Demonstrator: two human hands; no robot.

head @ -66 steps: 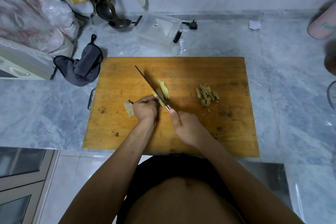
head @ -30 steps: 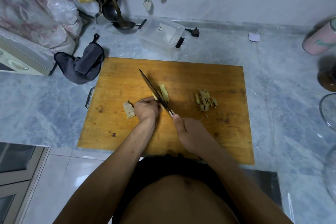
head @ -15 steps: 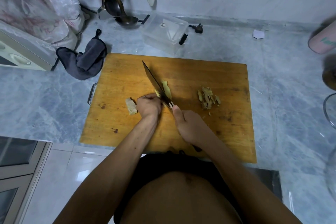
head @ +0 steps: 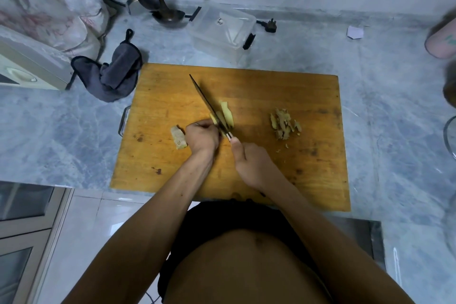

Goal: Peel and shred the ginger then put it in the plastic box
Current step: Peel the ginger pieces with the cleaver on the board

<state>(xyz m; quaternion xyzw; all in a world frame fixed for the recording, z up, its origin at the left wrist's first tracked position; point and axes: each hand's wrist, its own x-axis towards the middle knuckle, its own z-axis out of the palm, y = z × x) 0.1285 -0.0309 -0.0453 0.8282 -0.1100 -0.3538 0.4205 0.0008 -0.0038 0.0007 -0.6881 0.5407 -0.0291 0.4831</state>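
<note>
Leaning steeper now than half a second ago, blade tip lifted toward the far left of the cutting board (head: 308, 175). Gripping the knife (head: 208, 103) handle with the right hand (head: 251, 163), fingers wrapped round it. Pinning the ginger (head: 214, 119) with the left hand (head: 202, 138), fingers curled down against the blade's left face. Lying just right of the blade: pale peeled slices (head: 227, 113). Sitting farther right: peelings (head: 285, 124). Resting behind the left hand: a ginger chunk (head: 178, 139). Waiting beyond the board: the plastic box (head: 222, 32).
</note>
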